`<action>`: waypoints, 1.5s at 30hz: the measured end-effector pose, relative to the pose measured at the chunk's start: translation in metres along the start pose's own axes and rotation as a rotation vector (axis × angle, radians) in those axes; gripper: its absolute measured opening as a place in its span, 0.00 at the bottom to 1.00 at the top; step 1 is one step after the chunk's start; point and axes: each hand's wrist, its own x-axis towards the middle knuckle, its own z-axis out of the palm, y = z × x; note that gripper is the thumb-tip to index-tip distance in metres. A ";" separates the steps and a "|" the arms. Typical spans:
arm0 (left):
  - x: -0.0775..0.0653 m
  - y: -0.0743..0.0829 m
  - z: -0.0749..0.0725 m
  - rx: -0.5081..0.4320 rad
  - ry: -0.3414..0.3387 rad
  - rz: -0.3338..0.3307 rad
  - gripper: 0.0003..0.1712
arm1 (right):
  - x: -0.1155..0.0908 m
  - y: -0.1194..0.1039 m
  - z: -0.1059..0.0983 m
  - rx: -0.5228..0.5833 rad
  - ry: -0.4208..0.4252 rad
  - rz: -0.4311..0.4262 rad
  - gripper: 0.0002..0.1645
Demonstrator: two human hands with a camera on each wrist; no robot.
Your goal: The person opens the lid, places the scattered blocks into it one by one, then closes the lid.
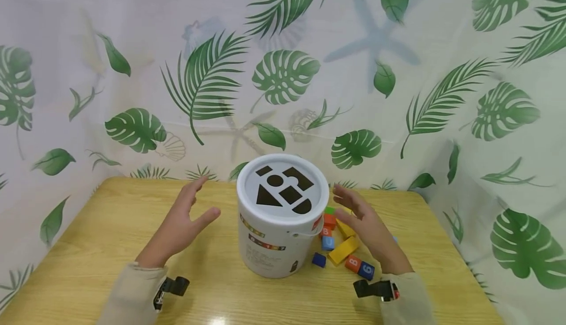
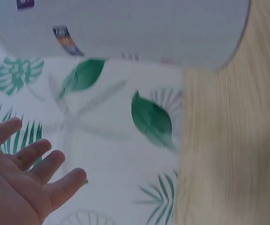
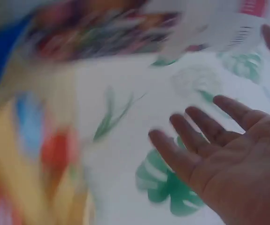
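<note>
A white bucket point(image 1: 265, 236) stands upright mid-table, its lid point(image 1: 247, 177) on and pierced with dark shape cut-outs. To its left my left hand point(image 1: 183, 222) hovers with fingers spread, a gap between it and the bucket wall. On the other side my right hand point(image 1: 364, 222) is held with its palm toward the bucket, fingertips close to the lid's right edge. Both palms hold nothing. In the left wrist view the bucket point(image 2: 125, 28) fills the top, above the extended left fingers. The right wrist view is blurred, with the right hand point(image 3: 238, 164) spread.
Right of the bucket lie several coloured blocks, among them a yellow block point(image 1: 343, 250), a small dark blue block point(image 1: 319, 259) and an orange-and-blue lettered pair point(image 1: 359, 267). My right forearm partly covers the pile. A leaf-patterned cloth point(image 1: 283, 109) borders the wooden table point(image 1: 212, 285).
</note>
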 end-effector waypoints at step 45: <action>-0.006 0.055 0.053 -0.333 0.086 0.027 0.45 | 0.004 -0.022 0.025 0.198 0.028 -0.069 0.32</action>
